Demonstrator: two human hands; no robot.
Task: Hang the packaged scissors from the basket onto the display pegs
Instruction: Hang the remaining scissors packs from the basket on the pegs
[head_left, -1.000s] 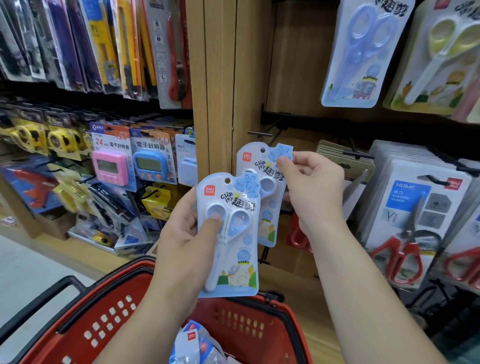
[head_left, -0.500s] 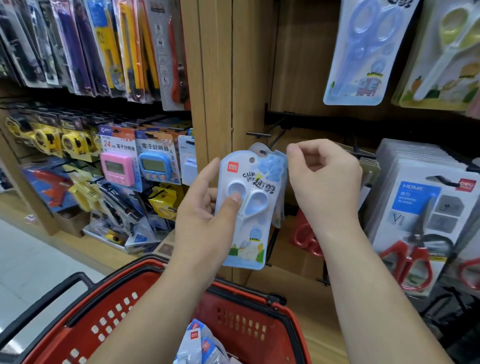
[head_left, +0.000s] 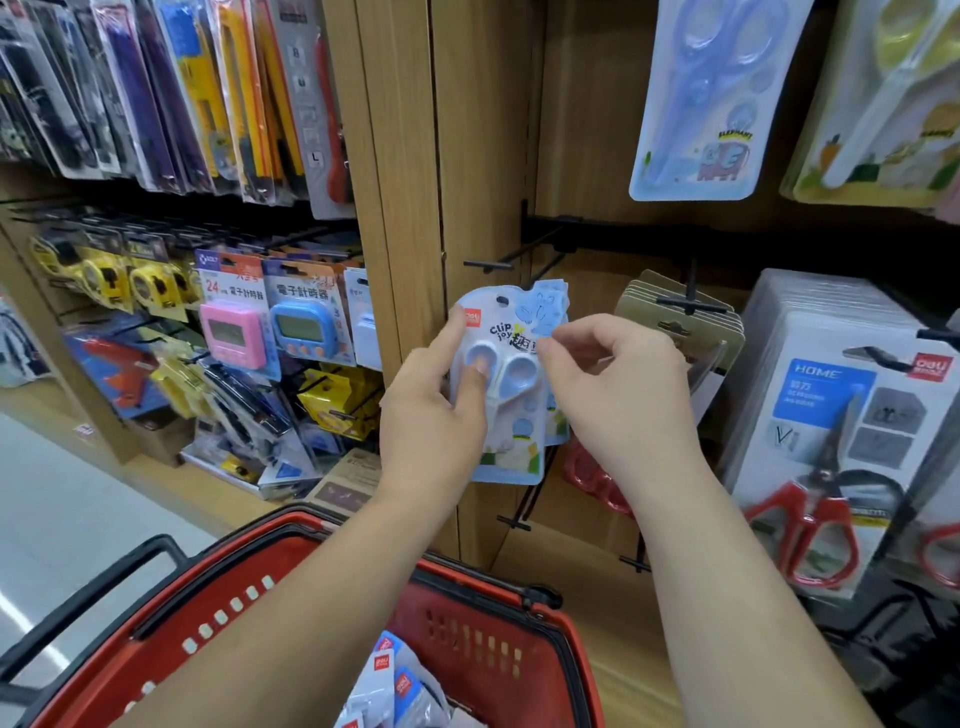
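My left hand grips a light-blue packaged scissors by its left edge, thumb on the handle blister, upright in front of the wooden panel. A second, similar pack sits right behind it, peeking out at the top and right. The curled fingers of my right hand pinch at the packs' right edge. Just above the packs juts an empty black display peg. Below, the red basket holds more scissors packs.
A wooden post divides the shelves. Big blue and yellow scissors packs hang above right, red-handled scissors packs fill pegs at right, and cardboard-backed packs hang beside them. Timers and tape measures hang at left.
Both packs rose and moved toward the panel, the left-hand one now overlapping the other. My right hand slid from the rear pack's top to the right edge. The view moved closer.
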